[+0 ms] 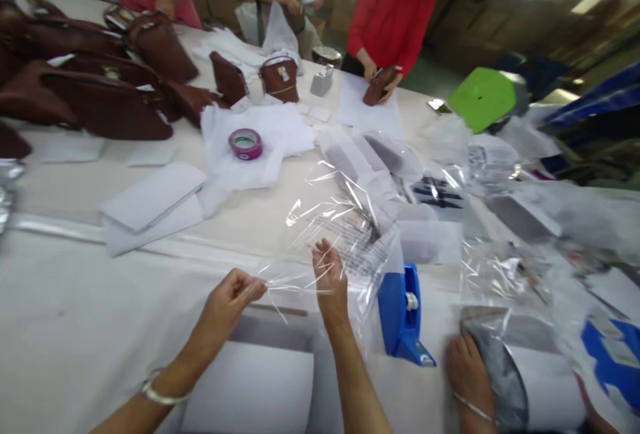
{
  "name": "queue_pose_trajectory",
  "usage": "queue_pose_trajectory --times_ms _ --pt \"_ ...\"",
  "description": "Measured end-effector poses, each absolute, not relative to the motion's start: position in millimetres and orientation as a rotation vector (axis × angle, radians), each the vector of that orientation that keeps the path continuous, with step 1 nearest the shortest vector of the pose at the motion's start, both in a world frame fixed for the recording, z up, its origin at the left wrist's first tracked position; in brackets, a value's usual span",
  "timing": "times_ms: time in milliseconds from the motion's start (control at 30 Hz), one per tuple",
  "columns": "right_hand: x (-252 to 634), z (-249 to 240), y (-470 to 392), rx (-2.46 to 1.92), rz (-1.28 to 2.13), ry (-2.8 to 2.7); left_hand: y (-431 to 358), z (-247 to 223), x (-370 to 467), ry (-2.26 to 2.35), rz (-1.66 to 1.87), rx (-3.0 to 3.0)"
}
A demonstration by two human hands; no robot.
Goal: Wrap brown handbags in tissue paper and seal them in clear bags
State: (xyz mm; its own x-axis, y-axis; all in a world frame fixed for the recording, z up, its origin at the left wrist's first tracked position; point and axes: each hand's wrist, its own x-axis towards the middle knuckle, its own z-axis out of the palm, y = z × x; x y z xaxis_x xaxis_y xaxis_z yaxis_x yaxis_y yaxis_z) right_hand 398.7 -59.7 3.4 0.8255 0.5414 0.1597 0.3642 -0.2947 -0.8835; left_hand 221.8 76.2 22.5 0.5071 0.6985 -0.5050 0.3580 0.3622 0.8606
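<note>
- Here, the left hand's [233, 297] fingers pinch an edge of the clear plastic [305, 217], thumb pressed to forefinger
- The right hand's [331, 281] fingers are raised, loosely bent and a little apart, against the plastic; whether they are inside it or behind it I cannot tell
- The clear plastic is held above the surface [65, 327], reaching from the left fingertips past the right hand, crumpled and shiny, with print showing through its right part
- A white pack [250, 384] lies just below, between the forearms
- A bangle [163, 391] circles the left wrist
- Just right of the right hand stands a blue dispenser [395, 317]
- Further right, a co-worker's hand [469, 371] rests on a grey and white pack [547, 381]
- Ahead and to the left lie folded paper [150, 204] and a purple tape roll [245, 145], the roll on white sheets [283, 167]
- Beyond, brown bags [110, 101] crowd the far left
- Across the surface, a person in red [385, 14] holds a brown item [377, 91] over a white sheet [350, 97]
</note>
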Motion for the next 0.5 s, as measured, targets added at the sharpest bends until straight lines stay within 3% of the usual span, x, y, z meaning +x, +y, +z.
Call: queue_pose_trajectory --times_ms 233,367,500 --pt "280 24 -85 -1.861 0.419 -1.585 91 17 219 1.111 0.346 1.009" --pt "253 41 -109 -1.818 0.420 -1.304 100 20 215 1.064 0.338 0.933" --pt "268 41 -139 -2.080 0.123 -0.825 111 22 202 1.063 0.370 0.896"
